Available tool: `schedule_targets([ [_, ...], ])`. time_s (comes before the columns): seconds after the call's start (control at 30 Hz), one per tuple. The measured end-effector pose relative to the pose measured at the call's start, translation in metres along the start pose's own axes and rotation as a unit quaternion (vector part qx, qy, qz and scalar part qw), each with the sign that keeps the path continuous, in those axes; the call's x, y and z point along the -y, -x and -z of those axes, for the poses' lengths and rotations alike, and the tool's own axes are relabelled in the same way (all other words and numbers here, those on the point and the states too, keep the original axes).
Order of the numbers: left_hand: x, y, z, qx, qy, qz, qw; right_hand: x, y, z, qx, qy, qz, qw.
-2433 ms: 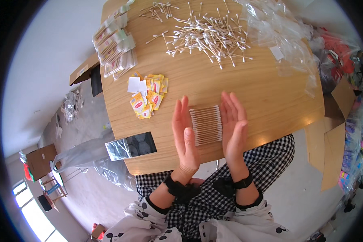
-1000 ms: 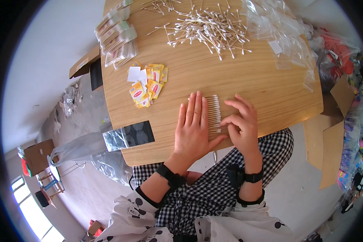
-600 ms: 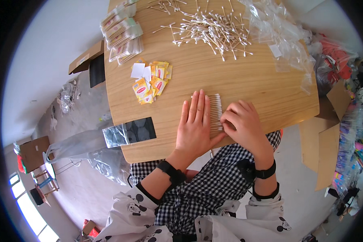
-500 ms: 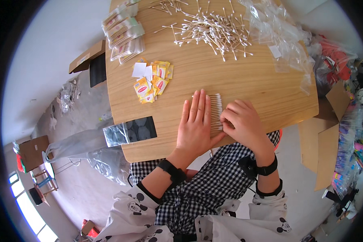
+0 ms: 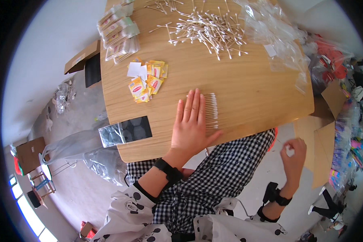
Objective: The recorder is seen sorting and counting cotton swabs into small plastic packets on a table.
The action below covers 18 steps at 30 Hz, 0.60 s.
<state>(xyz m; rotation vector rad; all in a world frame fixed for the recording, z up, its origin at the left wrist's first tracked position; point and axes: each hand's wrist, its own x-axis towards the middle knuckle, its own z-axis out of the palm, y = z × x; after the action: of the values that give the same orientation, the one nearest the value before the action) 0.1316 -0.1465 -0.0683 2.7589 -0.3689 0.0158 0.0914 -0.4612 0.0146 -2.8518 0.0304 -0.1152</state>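
My left hand [image 5: 189, 123] lies flat on the table, fingers stretched forward and thumb out to the right. Under and beside its fingers is a row of cotton swabs [image 5: 211, 111], laid parallel across the wood; its left part is covered by the hand. Off the table's right front edge, above the floor, my right hand [image 5: 293, 159] is closed in a pinch, thumb and forefinger making a ring. Anything between those fingertips is too small to make out. A loose heap of cotton swabs [image 5: 211, 32] lies at the far side of the table.
Yellow-and-white paper cards [image 5: 154, 82] are piled left of the hand. Stacked clear packets [image 5: 117, 34] stand at the far left, crumpled plastic bags [image 5: 274, 36] at the far right. A dark film sheet [image 5: 136, 129] overhangs the left edge. An open cardboard box [image 5: 324, 133] stands right.
My right hand has left the swab row and moved right, past the table edge. My left hand stays flat on the swabs. The whole view has shifted slightly.
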Motion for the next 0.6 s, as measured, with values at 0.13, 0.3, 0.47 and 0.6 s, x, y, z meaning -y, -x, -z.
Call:
schedule_targets([
  [0.13,0.003,0.003,-0.001,-0.020,0.022,0.008,1.000,-0.045,0.038,0.012,0.014,0.040,-0.139,0.989],
  [0.3,0.001,0.002,0.000,-0.017,0.010,0.004,1.000,-0.039,0.040,-0.005,-0.033,-0.060,-0.178,0.982],
  [0.47,0.003,0.002,-0.001,-0.005,0.003,0.011,1.000,0.046,-0.006,-0.044,-0.018,-0.256,-0.038,0.966],
  [0.6,0.002,0.001,-0.004,0.005,-0.006,0.009,1.000,0.107,-0.039,-0.074,0.047,-0.310,0.050,0.948],
])
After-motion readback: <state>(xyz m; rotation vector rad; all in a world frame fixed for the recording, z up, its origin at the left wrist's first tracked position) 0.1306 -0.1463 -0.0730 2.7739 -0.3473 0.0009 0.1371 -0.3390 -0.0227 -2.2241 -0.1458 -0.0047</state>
